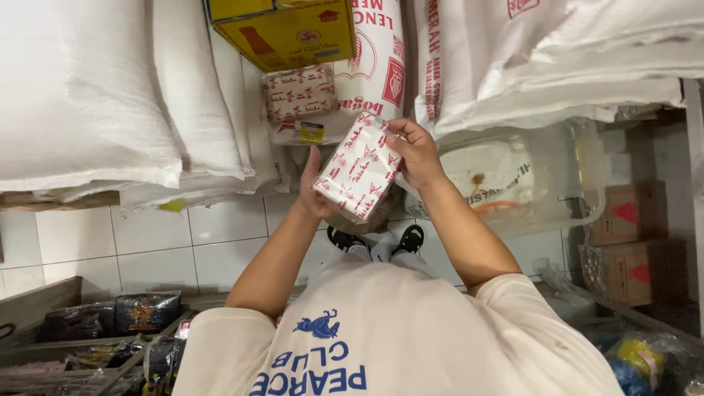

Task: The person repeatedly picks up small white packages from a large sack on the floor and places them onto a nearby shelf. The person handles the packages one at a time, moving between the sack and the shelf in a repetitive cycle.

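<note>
Head view: both hands are holding one white packet [359, 167] with red print at frame centre, above the person's feet. Right hand [418, 152] is closing its fingers over the packet's upper right edge; left hand [314, 187] is supporting it from beneath and the left, its fingers mostly hidden behind the packet. The packet is lifted clear, touching nothing else. More packets [299, 94] of the same kind are sitting above it, under a yellow box [282, 29]. Where this one belongs is not visible. White sacks [81, 95] are filling the upper left; the bins [103, 323] at lower left are dark, contents unclear.
</note>
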